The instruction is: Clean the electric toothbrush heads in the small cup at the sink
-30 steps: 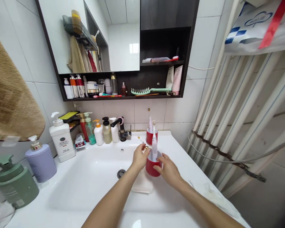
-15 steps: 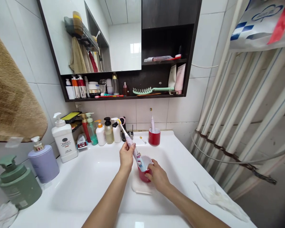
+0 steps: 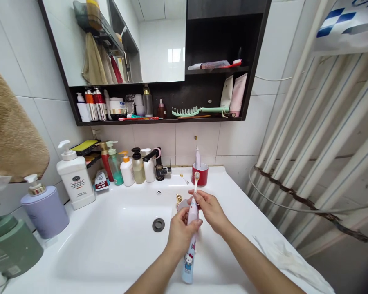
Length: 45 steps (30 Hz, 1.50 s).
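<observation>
An electric toothbrush (image 3: 188, 261) with a pink-and-blue handle and a cartoon kitten print stands slanted over the basin, its bristled head upward. My left hand (image 3: 181, 228) is wrapped round the upper part of the handle. With the fingertips of my right hand (image 3: 213, 212) I pinch the thin neck just below the brush head. Behind my hands a red cup (image 3: 182, 205) shows only part of its rim; the rest is hidden. A second red cup (image 3: 204, 177) on the back ledge holds another pale toothbrush (image 3: 198, 158).
The white sink (image 3: 110, 241) has a drain (image 3: 158, 225) and a black faucet (image 3: 160, 169). Several pump bottles (image 3: 127, 170) line the left and back edges. A crumpled white cloth or tissue (image 3: 290, 255) lies on the right rim. White pipes (image 3: 322, 134) stand at right, below a mirror cabinet (image 3: 216, 94).
My right hand has left the red cup and now grips the toothbrush neck. The toothbrush has moved right and nearer to me, more upright, with its bristles turned toward me.
</observation>
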Motion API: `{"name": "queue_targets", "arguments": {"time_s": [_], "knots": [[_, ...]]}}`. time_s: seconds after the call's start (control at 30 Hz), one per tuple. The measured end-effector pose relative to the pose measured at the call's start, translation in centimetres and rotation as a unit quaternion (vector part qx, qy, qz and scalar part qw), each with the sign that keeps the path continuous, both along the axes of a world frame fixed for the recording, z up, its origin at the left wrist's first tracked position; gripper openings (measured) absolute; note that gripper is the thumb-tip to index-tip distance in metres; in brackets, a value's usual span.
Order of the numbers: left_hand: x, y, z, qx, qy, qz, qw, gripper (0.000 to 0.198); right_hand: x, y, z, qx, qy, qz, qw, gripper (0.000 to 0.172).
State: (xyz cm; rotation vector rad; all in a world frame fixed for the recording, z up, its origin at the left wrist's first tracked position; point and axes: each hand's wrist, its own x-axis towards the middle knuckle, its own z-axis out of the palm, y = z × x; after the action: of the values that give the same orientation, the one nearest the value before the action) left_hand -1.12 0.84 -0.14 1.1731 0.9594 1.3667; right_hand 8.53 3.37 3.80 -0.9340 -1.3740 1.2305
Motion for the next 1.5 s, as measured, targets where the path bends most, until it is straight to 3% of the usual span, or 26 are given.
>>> {"name": "queue_targets", "arguments": {"time_s": [0.1, 0.23, 0.37, 0.53, 0.67, 0.83, 0.97, 1.13, 1.33, 1.5], "knots": [[0.4, -0.4, -0.2, -0.070, -0.019, -0.066, 0.995, 0.037, 0.0, 0.3, -0.2, -0.035, 0.054, -0.012, 0.998, 0.026], [0.7, -0.7, -0.4, -0.176, -0.074, -0.164, 0.968, 0.050, 0.7, 0.7, -0.8, -0.051, 0.075, -0.034, 0.995, 0.027], [1.1, -0.5, -0.6, -0.127, -0.034, -0.126, 0.983, 0.046, 0.9, 0.8, -0.9, -0.036, 0.081, -0.065, 0.994, 0.023], [1.1, -0.5, -0.3, -0.190, -0.079, -0.201, 0.958, 0.049, 0.5, 0.4, -0.8, -0.066, 0.129, -0.064, 0.987, 0.021], [1.0, -0.6, -0.3, -0.139, -0.046, -0.165, 0.975, 0.045, 0.2, 0.1, -0.8, -0.060, 0.141, -0.081, 0.985, 0.022], [1.1, -0.8, -0.5, -0.198, -0.102, -0.209, 0.952, 0.046, 0.0, 0.1, -0.9, -0.098, 0.197, -0.055, 0.974, 0.020], [1.2, -0.9, -0.6, -0.164, -0.093, -0.173, 0.967, 0.043, -0.1, 0.0, -0.8, -0.096, 0.204, -0.065, 0.972, 0.019], [1.1, -0.8, -0.4, -0.230, -0.136, -0.243, 0.932, 0.047, -0.2, -0.1, -0.8, -0.125, 0.252, -0.037, 0.959, 0.016], [1.3, -0.8, -0.5, -0.157, -0.058, -0.162, 0.973, 0.045, -0.4, 0.0, -0.9, -0.115, 0.254, -0.061, 0.958, 0.015], [1.3, -0.8, -0.4, -0.200, -0.083, -0.205, 0.954, 0.047, -0.3, 0.0, -0.9, -0.122, 0.273, -0.041, 0.953, 0.015]]}}
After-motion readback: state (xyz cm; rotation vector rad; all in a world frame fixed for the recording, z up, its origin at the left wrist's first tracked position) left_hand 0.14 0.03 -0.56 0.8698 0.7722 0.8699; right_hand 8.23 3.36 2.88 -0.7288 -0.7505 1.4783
